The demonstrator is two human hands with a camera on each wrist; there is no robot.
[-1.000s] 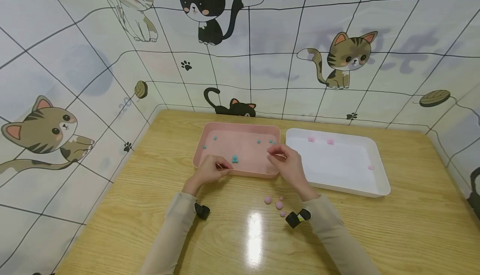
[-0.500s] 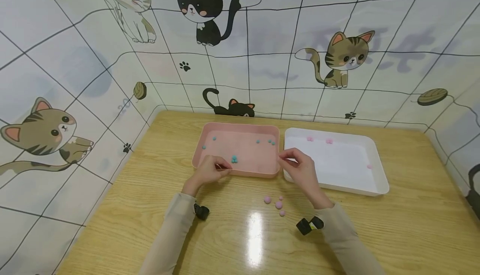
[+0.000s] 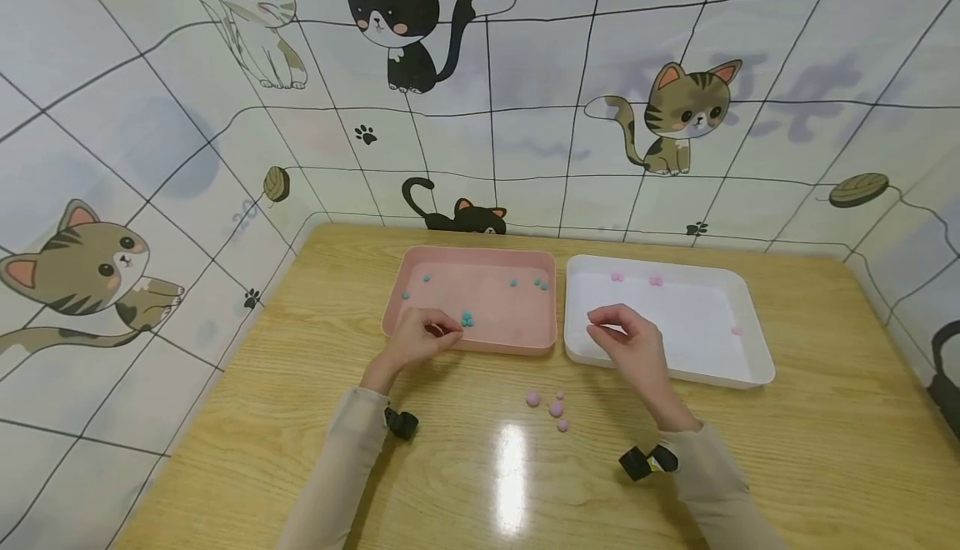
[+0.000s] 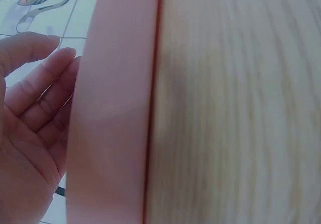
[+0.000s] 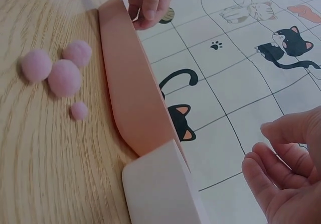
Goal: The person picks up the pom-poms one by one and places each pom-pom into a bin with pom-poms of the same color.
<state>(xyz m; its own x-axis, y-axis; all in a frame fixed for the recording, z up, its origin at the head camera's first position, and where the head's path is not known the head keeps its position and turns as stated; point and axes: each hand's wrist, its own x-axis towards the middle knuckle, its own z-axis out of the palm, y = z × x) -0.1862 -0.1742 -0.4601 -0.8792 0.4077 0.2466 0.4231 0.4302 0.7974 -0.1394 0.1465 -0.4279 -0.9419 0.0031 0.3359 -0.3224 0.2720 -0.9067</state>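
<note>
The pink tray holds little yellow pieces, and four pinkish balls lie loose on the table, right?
Not quite: the little pieces in the pink tray are teal, not yellow, as the head view shows. The four pinkish balls lie loose on the table.

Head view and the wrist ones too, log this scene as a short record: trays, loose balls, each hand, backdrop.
Pink tray: on the wooden table, teal balls inside, some clustered towards its near side
White tray: right of the pink tray, a few small pink pieces inside
Loose balls: four, lilac-pink, on the table in front of the trays
Left hand: at the pink tray's near edge, contact unclear, nothing visible held
Right hand: above the white tray, nothing visible held
Backdrop: grid pattern with cartoon cats
</note>
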